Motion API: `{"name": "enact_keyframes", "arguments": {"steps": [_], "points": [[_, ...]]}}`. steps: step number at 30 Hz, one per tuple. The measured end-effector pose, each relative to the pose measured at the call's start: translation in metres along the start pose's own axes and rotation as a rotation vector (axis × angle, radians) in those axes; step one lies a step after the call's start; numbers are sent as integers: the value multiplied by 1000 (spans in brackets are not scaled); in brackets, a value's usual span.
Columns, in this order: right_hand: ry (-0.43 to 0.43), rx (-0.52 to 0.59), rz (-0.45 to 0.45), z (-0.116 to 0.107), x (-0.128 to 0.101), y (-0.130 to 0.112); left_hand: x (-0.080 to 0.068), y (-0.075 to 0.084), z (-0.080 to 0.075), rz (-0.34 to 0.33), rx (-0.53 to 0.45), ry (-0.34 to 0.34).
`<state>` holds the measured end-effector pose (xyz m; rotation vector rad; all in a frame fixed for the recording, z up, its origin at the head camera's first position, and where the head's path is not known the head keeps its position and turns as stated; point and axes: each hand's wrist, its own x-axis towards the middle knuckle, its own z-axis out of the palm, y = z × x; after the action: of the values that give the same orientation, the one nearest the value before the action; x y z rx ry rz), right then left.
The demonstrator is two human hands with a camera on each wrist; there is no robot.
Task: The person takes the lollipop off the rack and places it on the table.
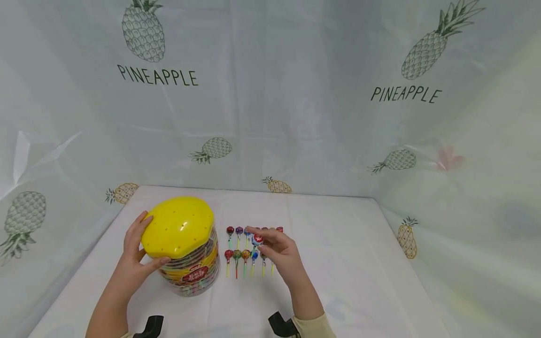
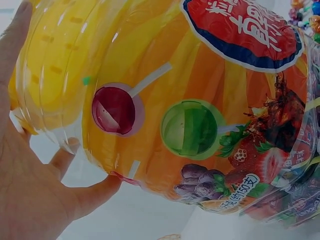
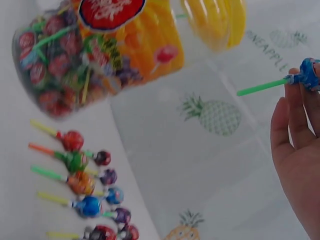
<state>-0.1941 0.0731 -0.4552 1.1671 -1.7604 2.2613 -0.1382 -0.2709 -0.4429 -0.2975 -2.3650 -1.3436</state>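
In the head view, a big clear plastic jar (image 1: 196,267) with a yellow lid (image 1: 179,227) stands tilted at the left of the table, full of wrapped lollipops. My left hand (image 1: 134,256) grips its top, the thumb at the front and the fingers along the left side of the lid. To the right of the jar, my right hand (image 1: 282,251) pinches a blue-wrapped lollipop (image 3: 309,76) with a green stick. Beneath that hand lie two rows of lollipops, a front row (image 1: 228,254) and a back row (image 1: 230,230), partly hidden by the fingers.
A white cloth covers the table (image 1: 346,263), whose far edge meets a hanging curtain (image 1: 279,94) printed with pineapples. The curtain also closes in the left and right sides. Dark straps (image 1: 282,325) sit on both wrists.
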Motion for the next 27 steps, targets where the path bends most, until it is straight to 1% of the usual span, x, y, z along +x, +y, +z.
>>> {"name": "enact_keyframes", "arguments": {"steps": [4,7,11,14,20,25,27], "points": [[50,-39,84,-14,-8,8,0,0,0,-4,-19,-3],[95,-77,160,-24,-15,14,0,0,0,-9,-14,-1],[136,-87,216,-37,-22,23,0,2,0,-18,-3,-1],[188,-104,251,-45,-27,30,0,2,0,-21,-2,-3],[340,-167,334,-59,-35,45,0,3,0,-25,-5,-3],[514,-163,419,-66,-39,55,0,3,0,-20,-4,0],[571,-168,453,-67,-41,58,0,3,0,-15,-7,-1]]}}
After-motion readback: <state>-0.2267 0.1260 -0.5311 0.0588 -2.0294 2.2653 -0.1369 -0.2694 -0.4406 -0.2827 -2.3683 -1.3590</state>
